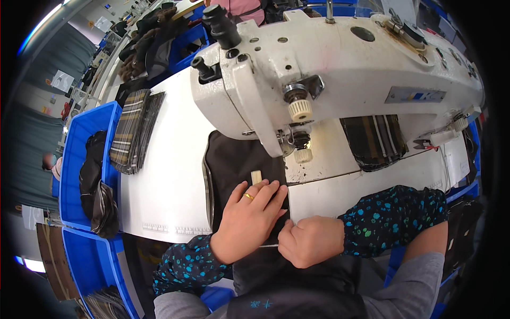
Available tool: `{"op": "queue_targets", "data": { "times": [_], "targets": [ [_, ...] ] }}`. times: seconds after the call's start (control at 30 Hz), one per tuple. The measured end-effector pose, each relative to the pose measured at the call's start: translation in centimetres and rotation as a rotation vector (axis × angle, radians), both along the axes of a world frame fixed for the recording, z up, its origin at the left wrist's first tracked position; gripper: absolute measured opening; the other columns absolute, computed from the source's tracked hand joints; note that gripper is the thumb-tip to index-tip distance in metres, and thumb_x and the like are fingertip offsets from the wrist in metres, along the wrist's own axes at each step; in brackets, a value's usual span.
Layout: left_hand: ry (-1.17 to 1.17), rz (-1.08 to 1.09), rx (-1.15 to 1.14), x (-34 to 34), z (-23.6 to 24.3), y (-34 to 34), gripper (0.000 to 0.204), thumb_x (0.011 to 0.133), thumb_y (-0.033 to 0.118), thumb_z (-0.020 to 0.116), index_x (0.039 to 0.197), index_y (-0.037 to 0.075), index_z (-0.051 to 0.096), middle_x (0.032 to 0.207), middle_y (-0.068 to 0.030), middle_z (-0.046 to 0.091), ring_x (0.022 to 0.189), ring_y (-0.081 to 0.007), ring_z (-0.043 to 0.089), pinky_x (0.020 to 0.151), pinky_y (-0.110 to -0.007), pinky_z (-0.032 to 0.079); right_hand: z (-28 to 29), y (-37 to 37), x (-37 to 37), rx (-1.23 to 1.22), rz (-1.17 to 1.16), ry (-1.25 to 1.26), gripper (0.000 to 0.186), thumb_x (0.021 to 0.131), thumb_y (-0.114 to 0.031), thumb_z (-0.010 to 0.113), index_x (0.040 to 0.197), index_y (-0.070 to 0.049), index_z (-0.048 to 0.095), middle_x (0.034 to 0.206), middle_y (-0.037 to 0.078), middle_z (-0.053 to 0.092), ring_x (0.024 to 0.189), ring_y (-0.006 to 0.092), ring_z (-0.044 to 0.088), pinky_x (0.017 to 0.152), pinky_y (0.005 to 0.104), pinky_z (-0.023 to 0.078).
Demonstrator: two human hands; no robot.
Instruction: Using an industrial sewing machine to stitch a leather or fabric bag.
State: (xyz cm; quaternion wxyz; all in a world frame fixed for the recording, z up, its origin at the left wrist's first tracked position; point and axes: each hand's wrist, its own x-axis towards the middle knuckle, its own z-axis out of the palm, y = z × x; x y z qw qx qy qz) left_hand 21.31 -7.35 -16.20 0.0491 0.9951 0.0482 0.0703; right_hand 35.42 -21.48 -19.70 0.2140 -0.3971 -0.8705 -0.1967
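Note:
My left hand, a gold ring on one finger, lies with fingers stretched over a dark fabric piece that has a zipper along its left edge. A small pale rectangular piece sits just above those fingertips. My right hand is curled on the lower right edge of the dark fabric, pinching it at the table's front. The white sewing machine stands over the work; its needle area is just above and right of the fabric, partly hidden by the head.
Plaid piles lie left and under the machine arm. Blue bins holding fabric flank the white table. Scissors lie at right. Co-workers are behind and at far left.

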Motion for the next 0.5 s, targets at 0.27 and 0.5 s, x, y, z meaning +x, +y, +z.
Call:
{"op": "queue_targets", "data": {
  "times": [0.27, 0.5],
  "targets": [
    [-0.064, -0.017, -0.028, 2.0, -0.2, 2.4, 0.042, 0.085, 0.016, 0.074, 0.125, 0.007, 0.068, 0.122, -0.0085, 0.063, 0.113, -0.0288, 0.062, 0.1, -0.045, 0.047, -0.8, 2.3, 1.6, 0.012, -0.076, 0.084, 0.018, 0.071, -0.016, 0.063, 0.065, 0.0, 0.058, 0.063, 0.015, 0.053, 0.05, 0.0195, 0.055, 0.038, 0.0282, 0.044],
    [-0.096, -0.048, -0.073, 3.6, -0.1, 4.6, 0.034, 0.082, 0.01, 0.074, 0.116, 0.007, 0.071, 0.115, -0.0088, 0.064, 0.103, -0.0304, 0.063, 0.092, -0.042, 0.049, -1.7, 3.9, 3.1, 0.021, -0.161, 0.128, 0.015, 0.07, -0.014, 0.065, 0.064, -0.004, 0.056, 0.062, 0.009, 0.047, 0.047, 0.0169, 0.051, 0.036, 0.0306, 0.041]
  ]
}}
